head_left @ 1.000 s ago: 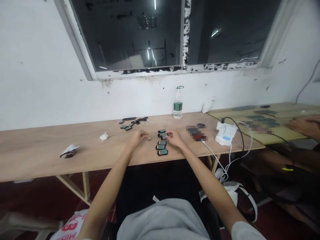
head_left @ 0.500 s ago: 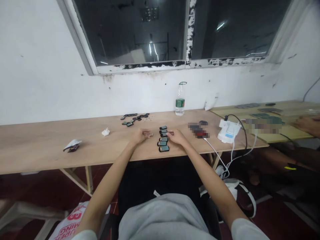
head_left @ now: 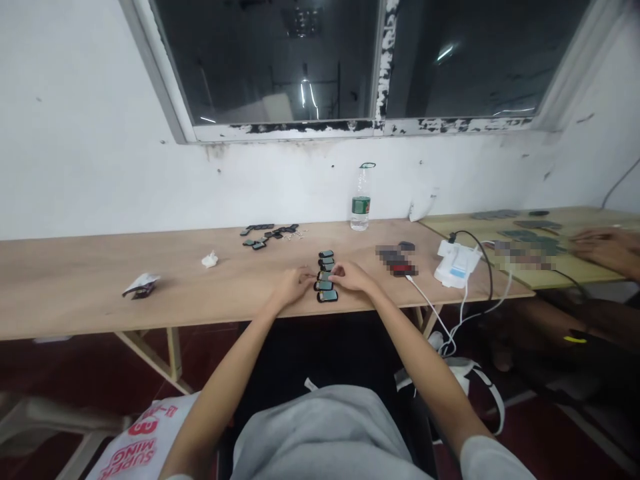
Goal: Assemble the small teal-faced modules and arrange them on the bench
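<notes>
Several small black cases with grey-green panels (head_left: 327,295) lie in a column on the wooden table in front of me. My left hand (head_left: 294,285) is at the column's left side, its fingers pinched together at the left end of a middle case (head_left: 324,275). What those fingertips hold is too small to make out. From the other side, my right hand (head_left: 352,276) grips that same case at its right end, with the fingers bent and close together.
More black pieces (head_left: 258,245) and tiny light bits lie farther back. A water bottle (head_left: 361,203) stands by the wall. Rightward are a white power strip (head_left: 456,263) with cables and another person's hand (head_left: 605,250). Crumpled tissue (head_left: 210,259) and a wrapper (head_left: 142,285) lie left.
My left hand has moved right and slightly nearer to me, up to the column; the small pieces seen at its fingertips are now hidden. My right hand has shifted slightly nearer to me.
</notes>
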The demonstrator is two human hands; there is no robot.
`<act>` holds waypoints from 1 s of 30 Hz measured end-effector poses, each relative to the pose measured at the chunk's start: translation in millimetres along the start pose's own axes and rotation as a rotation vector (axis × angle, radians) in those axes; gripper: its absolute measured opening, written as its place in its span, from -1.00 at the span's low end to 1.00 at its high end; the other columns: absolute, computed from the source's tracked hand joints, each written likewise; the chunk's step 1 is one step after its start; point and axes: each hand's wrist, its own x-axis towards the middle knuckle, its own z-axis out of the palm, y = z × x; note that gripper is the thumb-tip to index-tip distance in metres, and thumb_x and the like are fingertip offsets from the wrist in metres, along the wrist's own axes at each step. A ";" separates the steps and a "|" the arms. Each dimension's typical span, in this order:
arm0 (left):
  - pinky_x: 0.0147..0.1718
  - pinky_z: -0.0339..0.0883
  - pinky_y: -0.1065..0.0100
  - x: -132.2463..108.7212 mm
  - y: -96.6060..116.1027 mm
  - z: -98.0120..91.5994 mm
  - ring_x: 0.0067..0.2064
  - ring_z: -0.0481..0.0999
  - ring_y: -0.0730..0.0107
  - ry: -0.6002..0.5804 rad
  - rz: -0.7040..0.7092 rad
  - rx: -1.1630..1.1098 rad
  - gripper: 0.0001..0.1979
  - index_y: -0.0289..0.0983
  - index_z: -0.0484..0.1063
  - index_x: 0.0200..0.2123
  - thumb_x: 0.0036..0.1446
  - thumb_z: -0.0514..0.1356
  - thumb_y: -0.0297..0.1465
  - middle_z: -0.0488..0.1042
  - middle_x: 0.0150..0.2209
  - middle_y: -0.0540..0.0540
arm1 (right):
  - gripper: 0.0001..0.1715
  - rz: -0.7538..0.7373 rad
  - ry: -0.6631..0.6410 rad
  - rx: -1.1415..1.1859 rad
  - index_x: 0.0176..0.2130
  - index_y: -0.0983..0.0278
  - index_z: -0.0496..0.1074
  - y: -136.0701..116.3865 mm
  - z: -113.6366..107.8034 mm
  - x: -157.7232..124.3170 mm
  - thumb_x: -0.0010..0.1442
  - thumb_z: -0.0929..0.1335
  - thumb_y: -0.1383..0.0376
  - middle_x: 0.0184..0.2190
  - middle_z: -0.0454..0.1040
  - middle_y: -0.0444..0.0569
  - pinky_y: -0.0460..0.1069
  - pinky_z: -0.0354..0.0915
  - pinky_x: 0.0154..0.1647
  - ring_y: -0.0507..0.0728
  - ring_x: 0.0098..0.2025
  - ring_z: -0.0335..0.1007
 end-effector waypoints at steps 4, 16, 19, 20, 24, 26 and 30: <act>-0.31 0.38 0.39 0.8 -2.5 4.5 -0.35 0.53 0.36 0.164 0.057 0.015 -0.81 -0.23 0.65 -0.24 0.26 0.24 -0.31 0.64 -0.25 -0.11 | -0.76 -0.048 0.048 0.194 -0.27 0.27 0.42 6.6 2.4 3.3 0.05 0.46 0.24 -0.37 0.53 -0.08 -0.02 0.34 -0.26 0.11 -0.34 0.44; 0.05 0.46 0.24 0.6 4.9 -6.2 0.00 0.59 0.20 0.267 0.259 -0.052 -0.79 -0.19 0.63 -0.09 0.29 0.22 -0.35 0.58 0.01 -0.17 | -0.65 -0.104 0.081 0.487 -0.10 0.30 0.53 -40.7 -16.2 -9.1 0.16 0.46 0.15 -0.22 0.63 0.07 0.05 0.48 -0.15 0.16 -0.29 0.61; 0.03 0.48 0.23 -0.6 7.9 -14.5 -0.02 0.61 0.20 0.233 0.300 -0.064 -0.81 -0.22 0.63 -0.11 0.30 0.23 -0.34 0.59 -0.01 -0.19 | -0.63 -0.111 0.055 0.476 -0.08 0.30 0.57 -47.1 -19.9 -12.2 0.17 0.47 0.14 -0.19 0.64 0.08 0.07 0.50 -0.14 0.18 -0.27 0.62; 0.02 0.48 0.23 -1.3 9.0 -17.6 -0.03 0.62 0.21 0.209 0.308 -0.067 -0.80 -0.23 0.63 -0.12 0.30 0.23 -0.32 0.60 -0.02 -0.19 | -0.63 -0.110 0.041 0.481 -0.08 0.30 0.58 -48.9 -20.9 -13.3 0.17 0.47 0.14 -0.19 0.64 0.08 0.08 0.50 -0.14 0.19 -0.26 0.62; 0.01 0.50 0.23 -4.2 12.7 -26.8 -0.06 0.63 0.20 0.149 0.304 -0.048 -0.77 -0.23 0.63 -0.14 0.30 0.23 -0.26 0.62 -0.05 -0.19 | -0.65 -0.111 0.010 0.506 -0.08 0.28 0.59 -55.4 -23.9 -16.9 0.18 0.48 0.15 -0.19 0.65 0.07 0.10 0.51 -0.11 0.19 -0.26 0.62; 0.00 0.51 0.23 -5.3 14.0 -28.7 -0.06 0.63 0.21 0.156 0.309 -0.029 -0.76 -0.23 0.64 -0.13 0.30 0.22 -0.24 0.62 -0.06 -0.19 | -0.66 -0.115 0.006 0.518 -0.08 0.28 0.59 -56.5 -24.3 -17.6 0.18 0.48 0.15 -0.17 0.65 0.07 0.09 0.51 -0.10 0.19 -0.25 0.63; 0.01 0.50 0.22 -6.5 14.9 -29.7 -0.05 0.62 0.21 0.143 0.297 -0.026 -0.74 -0.20 0.63 -0.09 0.31 0.21 -0.22 0.61 -0.04 -0.18 | -0.60 -0.105 -0.015 0.563 -0.08 0.29 0.59 -52.5 -23.0 -15.4 0.15 0.50 0.11 -0.21 0.65 0.07 0.07 0.52 -0.13 0.18 -0.27 0.63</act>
